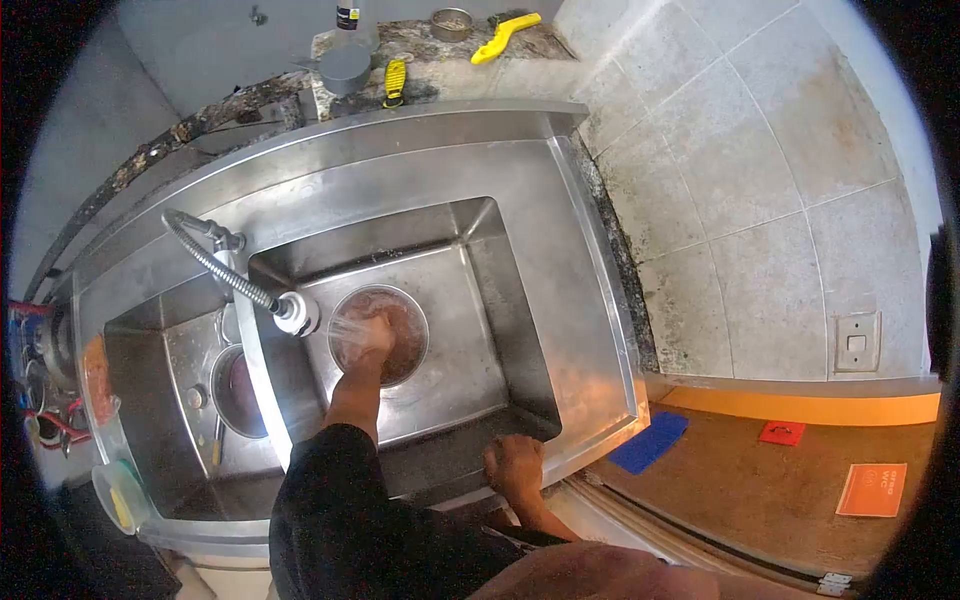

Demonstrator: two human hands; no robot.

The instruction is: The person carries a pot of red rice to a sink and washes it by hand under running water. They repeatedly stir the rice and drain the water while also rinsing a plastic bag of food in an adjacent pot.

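Note:
My left hand (376, 338) is down in a round metal pot (427, 335) on the floor of the right sink basin (455, 370). Reddish-brown liquid or residue shows in the pot. Water sprays onto this hand from the white head of a flexible hose tap (297, 314). Its fingers are blurred by the water, so I cannot see whether they hold anything. My right hand (514, 466) rests at the front rim of the same basin, its fingers curled over the edge.
The left basin holds another pot (238, 390). At the sink's left corner sits a tub with a yellow-green sponge (122, 497). Behind the sink, a ledge carries a grey cup (345, 70), a yellow-handled brush (395, 83), a yellow tool (505, 38) and a bottle (348, 18). A tiled wall (740, 200) stands right.

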